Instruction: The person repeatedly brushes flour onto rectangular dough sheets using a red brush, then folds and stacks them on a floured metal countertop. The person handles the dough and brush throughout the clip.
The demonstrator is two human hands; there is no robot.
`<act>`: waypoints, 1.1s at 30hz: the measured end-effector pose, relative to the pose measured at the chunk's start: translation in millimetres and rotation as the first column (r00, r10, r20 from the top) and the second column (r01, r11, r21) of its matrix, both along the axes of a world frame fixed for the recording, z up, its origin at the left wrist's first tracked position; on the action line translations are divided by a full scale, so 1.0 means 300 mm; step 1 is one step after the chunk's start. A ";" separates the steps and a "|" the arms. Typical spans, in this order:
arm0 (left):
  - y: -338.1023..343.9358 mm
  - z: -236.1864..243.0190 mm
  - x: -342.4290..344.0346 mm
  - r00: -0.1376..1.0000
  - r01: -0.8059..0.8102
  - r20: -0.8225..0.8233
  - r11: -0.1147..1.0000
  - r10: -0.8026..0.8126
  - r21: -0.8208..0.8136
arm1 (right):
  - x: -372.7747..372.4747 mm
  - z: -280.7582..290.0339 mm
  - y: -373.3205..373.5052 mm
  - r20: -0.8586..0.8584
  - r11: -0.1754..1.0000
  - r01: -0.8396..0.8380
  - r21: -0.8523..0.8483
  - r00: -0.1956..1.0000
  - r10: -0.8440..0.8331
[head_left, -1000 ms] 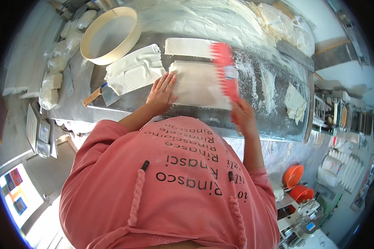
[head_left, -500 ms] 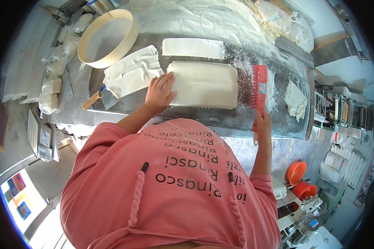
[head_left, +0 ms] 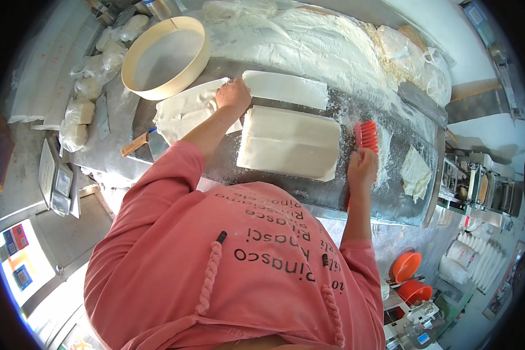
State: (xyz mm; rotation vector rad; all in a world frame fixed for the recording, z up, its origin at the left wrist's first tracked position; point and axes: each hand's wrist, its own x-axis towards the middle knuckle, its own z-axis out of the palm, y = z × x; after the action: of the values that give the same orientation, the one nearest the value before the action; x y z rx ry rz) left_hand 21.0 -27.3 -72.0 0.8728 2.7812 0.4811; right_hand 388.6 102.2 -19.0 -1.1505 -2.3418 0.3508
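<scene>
My left hand is closed at the far right corner of a thin, wrinkled dough sheet, its fingertips partly hidden. Right beside it begins a narrow dough strip. Nearer to me lies a thick rectangular dough slab with a smooth, folded look. My right hand grips the handle of a red bench brush, held just right of the slab over the floury worktop. The brush's ridged red bristles show.
A round wooden sieve stands at the far left. A wooden-handled knife lies near the worktop's left edge. Loose flour covers the back, a dough scrap lies at right, and bagged blocks line the left.
My left hand has left the slab and moved away to the wrinkled sheet's corner. My right hand has turned the brush and shifted slightly. The view has shifted a little.
</scene>
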 end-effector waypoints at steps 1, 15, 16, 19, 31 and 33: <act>0.006 -0.001 0.001 1.000 0.005 0.006 1.000 -0.005 -0.004 | -0.051 0.005 0.024 -0.003 0.998 -0.053 -0.029 0.999 0.053; 0.027 0.025 0.008 0.998 0.023 -0.064 0.997 -0.018 0.072 | -0.560 -0.134 0.161 0.231 0.955 -0.259 -0.145 0.929 0.288; 0.036 0.044 0.002 0.991 -0.036 0.133 0.994 0.022 0.102 | -0.572 -0.123 0.147 0.239 0.944 -0.293 -0.148 0.916 0.322; 0.071 0.131 -0.025 0.788 -0.269 0.606 0.946 0.108 0.181 | -0.641 -0.085 0.067 0.197 0.903 -0.381 -0.198 0.887 0.417; 0.105 0.332 -0.053 0.507 -0.614 0.851 0.635 -0.138 0.469 | -0.611 -0.007 0.330 0.396 0.981 -0.168 -0.094 0.898 0.192; 0.104 0.359 -0.048 0.513 -0.599 0.842 0.634 -0.166 0.489 | -0.552 0.048 0.378 0.244 0.967 -0.237 -0.097 0.936 0.254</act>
State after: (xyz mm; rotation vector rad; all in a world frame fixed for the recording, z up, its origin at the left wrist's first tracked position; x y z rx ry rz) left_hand 6.6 4.0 35.6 0.1430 1.6734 1.6794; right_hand 223.0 215.7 -4.5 -0.9807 -2.7301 0.3906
